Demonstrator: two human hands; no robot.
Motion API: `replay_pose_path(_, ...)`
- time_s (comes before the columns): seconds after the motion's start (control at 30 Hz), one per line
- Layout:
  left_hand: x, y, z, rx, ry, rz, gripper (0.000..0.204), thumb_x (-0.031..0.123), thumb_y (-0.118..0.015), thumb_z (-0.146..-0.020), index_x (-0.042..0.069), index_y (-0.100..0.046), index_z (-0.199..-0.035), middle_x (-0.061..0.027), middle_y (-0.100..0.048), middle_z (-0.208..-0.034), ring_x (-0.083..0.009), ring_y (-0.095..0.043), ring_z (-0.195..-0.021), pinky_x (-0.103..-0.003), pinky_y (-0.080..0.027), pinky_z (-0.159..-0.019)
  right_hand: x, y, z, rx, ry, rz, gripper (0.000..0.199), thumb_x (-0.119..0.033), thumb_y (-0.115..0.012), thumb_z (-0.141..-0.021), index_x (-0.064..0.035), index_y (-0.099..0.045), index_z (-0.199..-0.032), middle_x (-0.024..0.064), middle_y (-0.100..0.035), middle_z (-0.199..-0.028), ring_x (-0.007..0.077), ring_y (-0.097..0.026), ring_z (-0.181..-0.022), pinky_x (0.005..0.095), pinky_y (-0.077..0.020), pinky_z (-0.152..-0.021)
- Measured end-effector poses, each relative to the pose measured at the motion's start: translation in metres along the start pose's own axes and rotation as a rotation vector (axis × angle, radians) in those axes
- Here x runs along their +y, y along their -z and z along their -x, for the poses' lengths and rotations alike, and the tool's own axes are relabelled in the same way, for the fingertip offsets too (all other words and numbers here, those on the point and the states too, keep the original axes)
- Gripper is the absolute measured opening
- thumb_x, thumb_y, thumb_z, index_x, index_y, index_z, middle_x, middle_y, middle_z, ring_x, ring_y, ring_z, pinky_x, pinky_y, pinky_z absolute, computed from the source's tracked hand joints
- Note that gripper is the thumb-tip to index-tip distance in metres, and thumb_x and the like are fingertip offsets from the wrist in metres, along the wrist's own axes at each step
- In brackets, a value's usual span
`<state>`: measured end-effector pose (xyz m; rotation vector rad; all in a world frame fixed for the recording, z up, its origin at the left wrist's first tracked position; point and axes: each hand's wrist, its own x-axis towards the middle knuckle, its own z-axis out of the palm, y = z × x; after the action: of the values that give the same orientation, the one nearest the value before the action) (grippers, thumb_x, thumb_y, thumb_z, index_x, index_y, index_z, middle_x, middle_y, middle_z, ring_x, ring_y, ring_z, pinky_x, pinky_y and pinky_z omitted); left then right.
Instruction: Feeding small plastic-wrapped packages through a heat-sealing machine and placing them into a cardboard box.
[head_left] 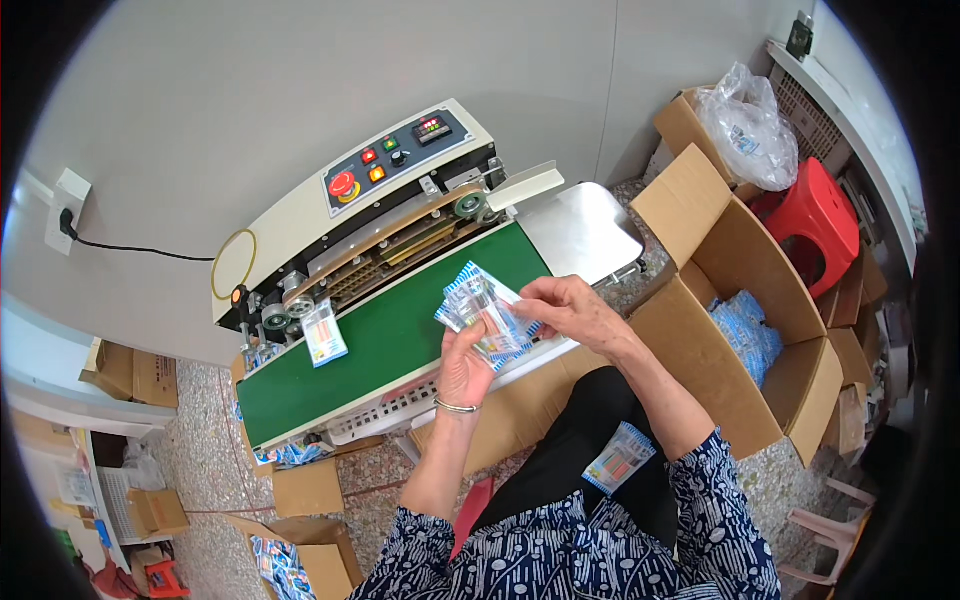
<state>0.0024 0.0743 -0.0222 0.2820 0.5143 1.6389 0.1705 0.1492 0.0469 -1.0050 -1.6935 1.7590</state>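
Just beyond the fingers and under the packets runs a green belt [390, 368], with the cream sealing machine [290, 225] behind it closing off the far side. Left of the fingers, 1 single packet [325, 337] lies on the belt by the rollers. Past the right fingertips sits a bare metal plate [582, 238]; farther right stand an open cardboard box [705, 355] with blue packets [745, 335] inside and a red stool [830, 225]. Nearer the body than the fingers, 1 loose packet [620, 458] rests on the dark trousers [548, 455].

The fanned packets [492, 308] are between the 2 hands, above the belt. The left hand [465, 368] grasps their lower left side, its thumb hiding part of them; the right hand [575, 310] pinches their right edge. The top packet's long axis slants from beyond the left fingertips toward the body and slightly right, with blue-striped ends; the others splay at differing angles.
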Motion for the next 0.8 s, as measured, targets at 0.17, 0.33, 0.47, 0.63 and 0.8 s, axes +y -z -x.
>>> replay_pose_path(0.17,-0.004,-0.001,-0.007,-0.034,0.029,0.056,0.042,-0.004,-0.058,-0.078,0.003,-0.050,-0.119,-0.0097,-0.056,-0.117,-0.0238,-0.054,-0.109,-0.042,-0.042,-0.099,0.006,0.002,-0.002,-0.007,0.003,-0.043,0.027,-0.024,-0.057,-0.089,0.0005,-0.066,-0.095,0.0019,-0.062,-0.072,0.0061,-0.055,-0.058,0.0189,-0.0458,-0.054)
replay_pose_path(0.33,-0.007,-0.004,-0.011,0.037,0.019,0.057,0.039,-0.003,-0.059,-0.079,0.005,-0.051,-0.116,-0.0075,-0.058,-0.114,-0.0210,-0.056,-0.107,-0.039,-0.045,-0.095,0.019,0.005,-0.001,0.163,0.056,-0.199,0.029,-0.025,-0.056,-0.090,0.0013,-0.066,-0.099,0.0040,-0.064,-0.076,0.0069,-0.056,-0.061,0.0203,-0.0474,-0.055)
replay_pose_path(0.47,-0.007,-0.005,-0.014,0.051,0.021,0.054,0.039,-0.003,-0.058,-0.080,0.005,-0.050,-0.117,-0.0080,-0.058,-0.114,-0.0217,-0.056,-0.108,-0.041,-0.045,-0.096,0.023,0.007,-0.005,0.175,0.080,-0.183,0.030,-0.024,-0.055,-0.091,0.0017,-0.065,-0.100,0.0045,-0.065,-0.079,0.0069,-0.057,-0.062,0.0210,-0.0476,-0.056)
replay_pose_path(0.63,-0.005,-0.004,-0.020,0.072,0.023,0.035,0.039,-0.003,-0.059,-0.080,0.005,-0.050,-0.117,-0.0077,-0.058,-0.114,-0.0210,-0.057,-0.105,-0.039,-0.047,-0.094,0.024,0.010,-0.008,0.241,0.074,-0.177,0.029,-0.024,-0.054,-0.091,0.0020,-0.065,-0.098,0.0046,-0.064,-0.076,0.0067,-0.056,-0.060,0.0201,-0.0472,-0.055)
replay_pose_path(0.8,-0.007,-0.015,-0.023,0.063,0.041,0.022,0.039,-0.004,-0.059,-0.079,0.004,-0.051,-0.116,-0.0076,-0.059,-0.111,-0.0199,-0.058,-0.102,-0.035,-0.048,-0.091,0.022,0.010,-0.012,0.248,0.135,-0.230,0.029,-0.024,-0.052,-0.093,0.0021,-0.064,-0.096,0.0044,-0.063,-0.072,0.0056,-0.055,-0.057,0.0196,-0.0467,-0.052)
